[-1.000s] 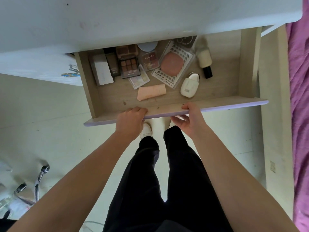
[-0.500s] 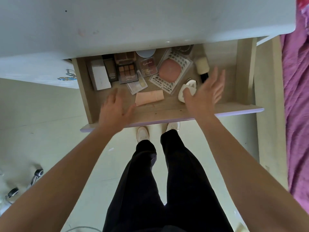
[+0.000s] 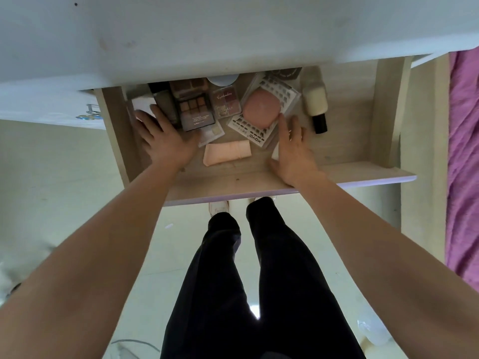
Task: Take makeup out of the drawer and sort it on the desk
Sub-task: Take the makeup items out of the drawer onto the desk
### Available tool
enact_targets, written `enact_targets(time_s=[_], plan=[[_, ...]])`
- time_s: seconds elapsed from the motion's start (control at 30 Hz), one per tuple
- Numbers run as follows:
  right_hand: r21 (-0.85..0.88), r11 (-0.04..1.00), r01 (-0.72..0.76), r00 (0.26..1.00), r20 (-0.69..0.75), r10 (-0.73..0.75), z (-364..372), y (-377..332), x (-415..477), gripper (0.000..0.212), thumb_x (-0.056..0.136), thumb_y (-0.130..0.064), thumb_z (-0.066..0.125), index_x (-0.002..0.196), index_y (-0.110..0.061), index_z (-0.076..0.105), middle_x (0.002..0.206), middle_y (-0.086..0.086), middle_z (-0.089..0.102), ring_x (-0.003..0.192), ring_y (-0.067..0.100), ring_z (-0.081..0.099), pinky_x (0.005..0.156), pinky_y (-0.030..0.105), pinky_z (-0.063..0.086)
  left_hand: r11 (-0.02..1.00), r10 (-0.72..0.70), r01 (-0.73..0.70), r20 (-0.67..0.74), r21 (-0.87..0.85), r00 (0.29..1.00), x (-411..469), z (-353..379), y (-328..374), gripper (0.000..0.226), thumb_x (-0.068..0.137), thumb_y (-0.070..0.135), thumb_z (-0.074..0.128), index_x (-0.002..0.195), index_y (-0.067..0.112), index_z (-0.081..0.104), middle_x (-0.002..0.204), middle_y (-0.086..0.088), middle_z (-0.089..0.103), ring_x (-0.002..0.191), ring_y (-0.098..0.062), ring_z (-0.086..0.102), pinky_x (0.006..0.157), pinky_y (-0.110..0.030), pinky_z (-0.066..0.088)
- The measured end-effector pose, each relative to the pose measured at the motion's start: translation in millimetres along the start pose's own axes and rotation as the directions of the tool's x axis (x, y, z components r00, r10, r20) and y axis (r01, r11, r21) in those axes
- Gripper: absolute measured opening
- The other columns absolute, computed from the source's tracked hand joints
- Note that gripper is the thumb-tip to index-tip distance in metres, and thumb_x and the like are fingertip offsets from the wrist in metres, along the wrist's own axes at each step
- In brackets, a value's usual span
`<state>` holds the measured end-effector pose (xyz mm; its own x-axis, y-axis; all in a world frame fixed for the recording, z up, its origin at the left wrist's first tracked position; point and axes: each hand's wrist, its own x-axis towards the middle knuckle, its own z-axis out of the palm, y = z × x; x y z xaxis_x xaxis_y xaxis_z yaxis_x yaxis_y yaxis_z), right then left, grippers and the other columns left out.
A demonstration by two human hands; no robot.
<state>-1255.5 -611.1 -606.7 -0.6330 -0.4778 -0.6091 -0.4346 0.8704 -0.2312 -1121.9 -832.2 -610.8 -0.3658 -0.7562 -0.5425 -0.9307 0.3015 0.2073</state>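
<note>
both hands were inside the open drawer [image 3: 357, 174], fingers spread and grasping nothing. the left hand [image 3: 166, 139] lay beside the eyeshadow palette [image 3: 197, 112]; the right hand [image 3: 295, 151] was beside the pink puff [image 3: 260, 110]. the makeup was in the drawer.

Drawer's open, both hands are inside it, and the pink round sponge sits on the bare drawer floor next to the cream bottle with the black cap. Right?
Not quite. In the head view the pink round sponge lies on the clear false-nail sheet, not the bare floor of the wooden drawer. The rest holds: the drawer is open, left hand and right hand are inside, and the cream bottle with the black cap lies beside it.
</note>
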Motion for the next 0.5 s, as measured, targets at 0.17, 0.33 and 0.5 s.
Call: enact_targets(time_s=[0.17,0.33,0.5], plan=[[0.071,0.997,0.01,0.998,-0.062,-0.005,-11,5,1,0.114,0.073,-0.02,0.077,0.159,-0.015,0.001,0.158,0.017,0.02,0.139,0.04,0.027,0.108,0.051,0.04,0.998,0.045,-0.042,0.073,-0.042,0.996,-34,22,-5,0.108,0.084,0.056,0.066,0.157,0.011,0.0,0.161,-0.024,-0.013,0.149,-0.044,-0.008,0.117,-0.06,0.011],[0.087,0.995,0.045,0.974,-0.227,-0.024,-22,-10,6,0.118,0.072,-0.026,0.079,0.159,-0.022,0.0,0.154,0.024,0.023,0.136,0.047,0.03,0.099,0.057,0.045,0.993,0.022,-0.026,-0.034,-0.119,0.999,-30,12,-6,0.105,0.079,0.044,0.073,0.157,0.024,0.006,0.161,-0.022,-0.002,0.147,-0.046,0.004,0.114,-0.062,0.021],[-0.125,0.979,0.163,0.974,-0.139,-0.18,-29,-24,20,0.1,0.082,-0.036,0.071,0.159,-0.029,0.009,0.161,0.025,0.01,0.142,0.054,0.019,0.098,0.063,0.044,0.99,0.136,-0.137,0.012,0.021,0.991,-8,5,1,0.119,0.071,0.051,0.077,0.155,0.039,-0.007,0.16,-0.018,-0.025,0.147,-0.048,-0.013,0.111,-0.068,0.024]])
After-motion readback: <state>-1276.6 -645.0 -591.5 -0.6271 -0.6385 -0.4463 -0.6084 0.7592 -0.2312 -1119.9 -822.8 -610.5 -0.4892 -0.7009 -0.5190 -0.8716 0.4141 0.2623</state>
